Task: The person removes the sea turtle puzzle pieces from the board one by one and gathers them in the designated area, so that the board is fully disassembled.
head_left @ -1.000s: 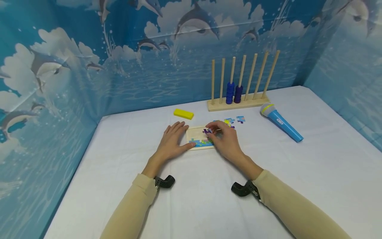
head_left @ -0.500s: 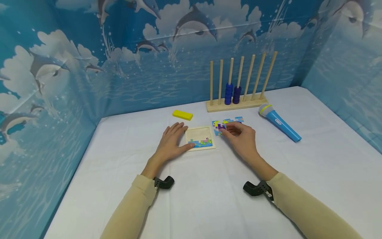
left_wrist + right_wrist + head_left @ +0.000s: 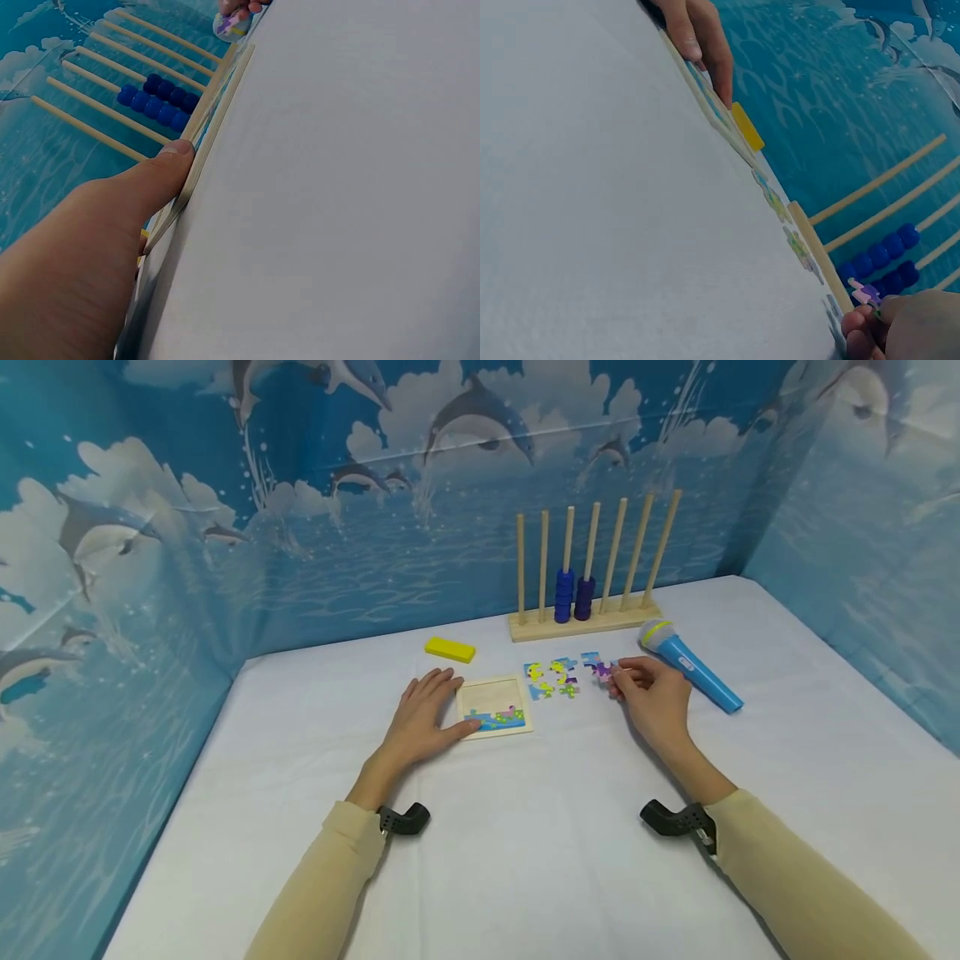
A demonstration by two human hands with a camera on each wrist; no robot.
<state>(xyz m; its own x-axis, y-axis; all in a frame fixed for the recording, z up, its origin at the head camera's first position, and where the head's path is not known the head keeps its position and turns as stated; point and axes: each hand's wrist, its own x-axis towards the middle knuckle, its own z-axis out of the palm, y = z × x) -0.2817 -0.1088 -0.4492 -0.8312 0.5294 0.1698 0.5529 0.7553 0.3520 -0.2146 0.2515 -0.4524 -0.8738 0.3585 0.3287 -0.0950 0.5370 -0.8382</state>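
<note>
My left hand [image 3: 420, 718] lies at the left side of a small wooden puzzle tray [image 3: 491, 695], fingers extended along its edge and thumb touching its lower left corner. Blue, green and pink pieces fill the bottom strip of the tray; bare wood shows above. To the right of the tray, my right hand [image 3: 662, 700] pinches a purple and pink puzzle piece [image 3: 865, 292] between thumb and fingers. Several loose puzzle pieces [image 3: 534, 672] with yellow and blue print lie on the cloth between the tray and this hand. In the left wrist view the left thumb [image 3: 161, 176] presses the tray's edge.
Behind the pieces stands a wooden peg rack [image 3: 592, 625] with blue and purple beads on two pegs. A blue toy microphone [image 3: 697, 672] lies right of my right hand, and a yellow block [image 3: 450, 650] behind the tray. A dolphin-print curtain [image 3: 337, 552] borders the white table.
My right hand has moved right, away from the tray, past the loose pieces with the purple piece still pinched. The left hand has stayed at the tray. The head view has shifted slightly.
</note>
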